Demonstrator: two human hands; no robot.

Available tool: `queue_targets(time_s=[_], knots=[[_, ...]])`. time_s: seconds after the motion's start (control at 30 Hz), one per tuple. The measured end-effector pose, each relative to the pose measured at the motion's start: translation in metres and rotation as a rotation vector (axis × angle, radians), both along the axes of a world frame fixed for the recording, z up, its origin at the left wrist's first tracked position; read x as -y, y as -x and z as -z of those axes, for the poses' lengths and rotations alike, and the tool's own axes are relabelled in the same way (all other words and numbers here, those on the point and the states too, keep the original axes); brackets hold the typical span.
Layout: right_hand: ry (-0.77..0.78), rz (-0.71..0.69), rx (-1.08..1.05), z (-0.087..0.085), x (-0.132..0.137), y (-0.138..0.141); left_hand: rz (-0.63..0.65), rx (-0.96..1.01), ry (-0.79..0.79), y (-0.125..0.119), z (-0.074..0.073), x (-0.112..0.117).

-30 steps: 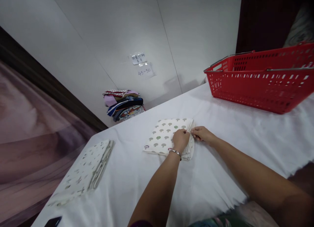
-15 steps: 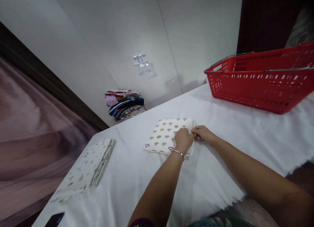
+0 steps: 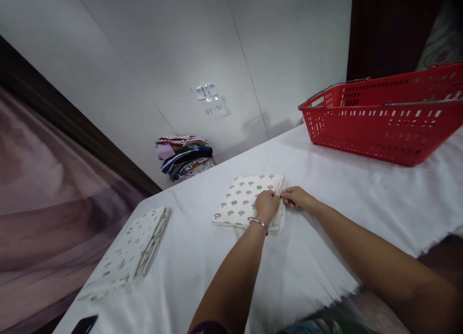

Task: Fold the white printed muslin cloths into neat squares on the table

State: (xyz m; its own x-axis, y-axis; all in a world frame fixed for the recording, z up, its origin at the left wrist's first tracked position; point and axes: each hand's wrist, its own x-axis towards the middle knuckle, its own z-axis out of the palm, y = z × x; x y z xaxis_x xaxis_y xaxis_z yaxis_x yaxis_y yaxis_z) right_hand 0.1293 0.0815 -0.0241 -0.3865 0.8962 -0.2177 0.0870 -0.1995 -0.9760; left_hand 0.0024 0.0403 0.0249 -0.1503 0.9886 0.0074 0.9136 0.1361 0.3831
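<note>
A folded white cloth (image 3: 241, 201) printed with mushrooms lies flat on the white-covered table. My left hand (image 3: 266, 205), with a bracelet at the wrist, is closed on the cloth near its right edge. Right beside it, my right hand (image 3: 294, 197) pinches the layered edge of the same cloth. The two sets of fingertips nearly meet there, and they hide part of that edge. To the left lies a second folded white cloth (image 3: 126, 247) with a small dark print, apart from both hands.
A red plastic basket (image 3: 365, 134) with metal handles stands at the back right. Folded clothes (image 3: 186, 155) are stacked by the wall beyond the table's far edge, below paper signs (image 3: 217, 107). A dark phone (image 3: 85, 324) lies at the lower left. A pink sheer curtain (image 3: 54, 204) hangs at left.
My left hand has shifted slightly left along the cloth's edge, and more of the layered edge shows. My right hand keeps its pinch almost in place. The view has moved a little.
</note>
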Motion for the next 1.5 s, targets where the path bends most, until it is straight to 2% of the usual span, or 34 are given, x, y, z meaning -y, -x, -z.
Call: queue_targets(time_s=[0.17, 0.57, 0.9, 1.07, 1.2, 1.37, 1.5], knots=[[-0.002, 0.016, 0.017, 0.005, -0.003, 0.002, -0.005, -0.01, 0.006, 0.0, -0.002, -0.001], [-0.022, 0.052, 0.004, 0.003, -0.002, 0.003, 0.016, -0.032, -0.032, 0.001, 0.0, 0.001], [0.019, 0.037, 0.0, -0.003, 0.001, 0.001, 0.046, -0.212, -0.07, -0.01, 0.007, 0.006], [-0.001, 0.085, 0.039, -0.008, -0.001, -0.003, 0.034, -0.158, -0.054, -0.005, 0.004, 0.001], [-0.008, 0.146, 0.096, -0.001, -0.01, -0.009, 0.013, -0.076, -0.006, 0.0, 0.001, 0.0], [0.018, 0.123, 0.137, 0.007, -0.013, -0.011, 0.01, -0.053, -0.014, 0.0, 0.001, 0.002], [0.05, 0.088, 0.133, 0.002, -0.008, -0.009, 0.012, -0.054, -0.018, -0.001, 0.001, 0.003]])
